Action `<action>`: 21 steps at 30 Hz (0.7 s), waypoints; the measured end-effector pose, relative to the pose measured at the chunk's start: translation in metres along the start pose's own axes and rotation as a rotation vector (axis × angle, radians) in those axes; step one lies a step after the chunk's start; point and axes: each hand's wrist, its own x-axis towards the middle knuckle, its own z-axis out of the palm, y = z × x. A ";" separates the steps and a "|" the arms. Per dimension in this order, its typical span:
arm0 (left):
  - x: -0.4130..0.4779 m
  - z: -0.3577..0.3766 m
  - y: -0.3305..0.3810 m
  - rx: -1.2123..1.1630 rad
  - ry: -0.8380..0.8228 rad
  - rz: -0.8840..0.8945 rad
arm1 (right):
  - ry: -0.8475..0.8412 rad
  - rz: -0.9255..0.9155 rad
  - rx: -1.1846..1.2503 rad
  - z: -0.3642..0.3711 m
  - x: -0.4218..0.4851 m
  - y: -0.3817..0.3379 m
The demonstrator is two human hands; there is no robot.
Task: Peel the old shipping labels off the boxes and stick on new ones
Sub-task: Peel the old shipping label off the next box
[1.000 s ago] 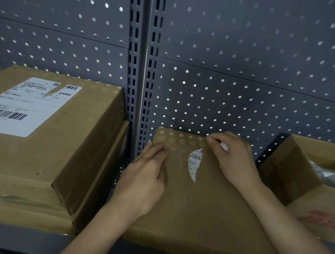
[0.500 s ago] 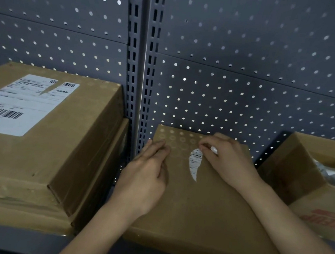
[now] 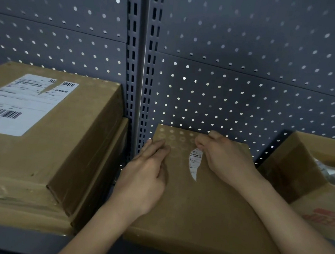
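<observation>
The low box (image 3: pixel 205 212) is lying flat on the shelf (image 3: pixel 8 238), between a bigger box (image 3: pixel 67 158) and an open box (image 3: pixel 310 181), with its top facing up so the paper on it is easy to reach. A narrow torn label scrap (image 3: pixel 194 164) is sticking to the far half of that top, and the rest of the cardboard around it is showing bare.

The left hand (image 3: pixel 145 178) is resting on the box's left side with its fingers straight and together. It is probably pressing down so the box does not slide or lift when the paper is pulled. The right hand (image 3: pixel 227 159) is reaching over from the right with its fingers curled tight, and its fingertips appear to be pinching the scrap's top end, the likely place to start a peel.

The bigger box is carrying a full white label (image 3: pixel 21 102) with a tear near its top edge — not yet removed, so most of the job is looking undone. No new labels are in view.
</observation>
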 end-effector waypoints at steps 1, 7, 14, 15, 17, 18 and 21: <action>0.000 0.000 0.000 -0.004 -0.001 -0.002 | -0.001 0.003 -0.002 -0.001 0.000 -0.001; 0.000 0.000 0.000 -0.004 0.007 0.002 | 0.005 -0.007 0.034 -0.002 -0.002 0.001; 0.001 0.000 0.000 0.017 0.016 0.003 | -0.043 0.016 0.156 -0.004 0.001 0.003; 0.001 0.000 0.001 0.024 0.015 0.003 | -0.039 0.020 0.157 -0.004 0.001 0.002; 0.001 0.000 0.001 0.037 0.010 0.007 | -0.021 0.025 0.123 -0.005 0.001 0.000; 0.001 0.000 0.001 0.039 0.008 0.009 | -0.018 0.027 0.093 -0.005 0.001 -0.001; 0.000 0.000 0.001 0.028 0.006 0.006 | -0.011 0.034 0.018 -0.007 0.001 -0.006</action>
